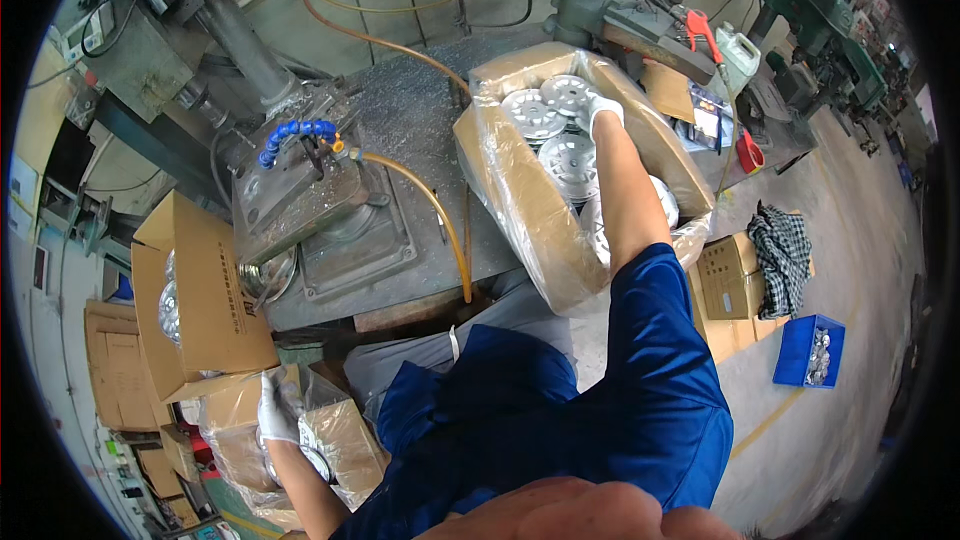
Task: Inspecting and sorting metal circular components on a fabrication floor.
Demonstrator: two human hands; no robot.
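Observation:
My right hand (603,112), in a white glove, reaches into a plastic-lined cardboard box (510,225) on the workbench. It is at the silvery round metal discs with cut-out holes, beside one disc (568,94) at the far end; its fingertips are hidden among them. Another disc (570,165) lies nearer, partly behind my forearm. At lower left my left hand (278,414), also gloved in white, is over a second plastic-lined box (345,440), fingers stretched out. Part of a metal disc (315,462) shows in that box beside my left wrist.
A machine fixture (330,205) with a blue jointed hose (297,130) stands on the chip-strewn workbench (410,120). An open carton (215,290) holding discs stands left. A blue bin (808,351) of small metal parts sits on the floor at right, near a carton with a checked cloth (778,260).

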